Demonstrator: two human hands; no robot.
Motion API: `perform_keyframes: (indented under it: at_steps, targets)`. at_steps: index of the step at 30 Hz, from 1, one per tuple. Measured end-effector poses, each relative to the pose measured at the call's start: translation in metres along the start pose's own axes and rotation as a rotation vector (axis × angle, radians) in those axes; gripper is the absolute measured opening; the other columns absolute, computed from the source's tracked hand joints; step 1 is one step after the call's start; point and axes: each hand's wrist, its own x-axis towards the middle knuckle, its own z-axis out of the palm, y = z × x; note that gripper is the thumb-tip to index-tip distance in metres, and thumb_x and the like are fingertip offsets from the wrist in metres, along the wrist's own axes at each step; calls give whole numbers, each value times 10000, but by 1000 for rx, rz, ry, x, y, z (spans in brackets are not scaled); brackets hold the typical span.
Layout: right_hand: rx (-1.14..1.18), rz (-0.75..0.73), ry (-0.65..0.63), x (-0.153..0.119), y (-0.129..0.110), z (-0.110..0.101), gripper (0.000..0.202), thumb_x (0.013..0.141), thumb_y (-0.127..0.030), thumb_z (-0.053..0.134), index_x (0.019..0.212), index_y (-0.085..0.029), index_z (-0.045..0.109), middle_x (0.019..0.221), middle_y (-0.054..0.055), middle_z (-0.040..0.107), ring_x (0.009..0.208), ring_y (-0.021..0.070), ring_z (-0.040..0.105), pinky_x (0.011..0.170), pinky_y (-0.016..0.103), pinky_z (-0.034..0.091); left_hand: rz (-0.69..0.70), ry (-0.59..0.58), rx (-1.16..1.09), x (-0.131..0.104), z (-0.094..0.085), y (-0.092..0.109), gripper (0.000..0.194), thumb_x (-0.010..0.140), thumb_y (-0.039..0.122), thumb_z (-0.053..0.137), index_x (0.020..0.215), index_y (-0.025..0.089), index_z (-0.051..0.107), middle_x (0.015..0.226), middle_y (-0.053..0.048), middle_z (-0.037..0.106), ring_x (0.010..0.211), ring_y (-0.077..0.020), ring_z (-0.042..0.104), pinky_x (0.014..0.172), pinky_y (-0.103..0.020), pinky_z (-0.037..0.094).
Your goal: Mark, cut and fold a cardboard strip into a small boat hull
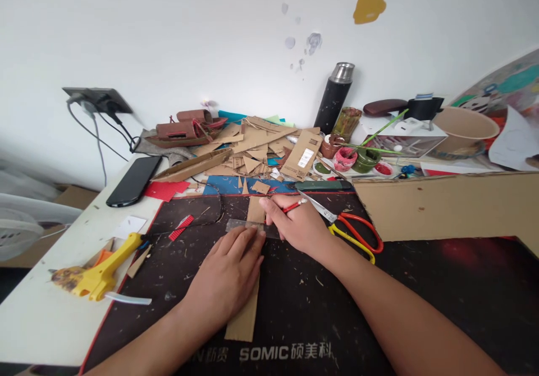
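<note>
A narrow cardboard strip (241, 326) lies lengthwise on the dark mat (303, 308). Across its upper part rests a clear ruler (234, 225). My left hand (227, 269) presses down on the ruler and the strip, its fingers close together. Just to the right, my right hand (297, 224) is closed round a red pencil (295, 206), whose lower end is near the ruler's edge and partly hidden by the fingers. Scissors with red and yellow handles (357, 235) lie right of my right hand.
A yellow glue gun (101, 269) and a black phone (135, 180) lie at the left. Cardboard scraps (256, 140), a model boat (185, 132), a black flask (334, 98) and paint jars (366, 160) stand along the back. A green cutter (324, 186) lies behind the mat.
</note>
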Motion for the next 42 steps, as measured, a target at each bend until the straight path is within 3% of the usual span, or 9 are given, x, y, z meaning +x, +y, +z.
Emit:
perform_keyframes:
  at_steps: [13,35,42]
  targets:
    - [74,22,11,2,2,1,524,1097,-572,531,721,-229,658,505,-28,585,513,157,585,596,286,421,3,28,14,0,-1,-1,420,1101,241,437,1434,100,650,1373,-173,701,1278,-325,624,1026,-510,611]
    - [-124,-7,-10,2,-1,-3,510,1122,-438,510,678,-210,617,446,-43,520,467,133,542,593,276,383,22,60,26,0,1,-2,401,1085,220,469,1415,95,659,1350,-167,704,1268,-322,622,1025,-491,594]
    - [120,114,50,4,8,-1,532,1084,-609,520,753,-218,663,436,-50,551,414,132,562,532,254,418,33,97,57,1,-4,1,365,1086,200,458,1357,120,689,1282,-153,733,1200,-297,653,989,-445,572]
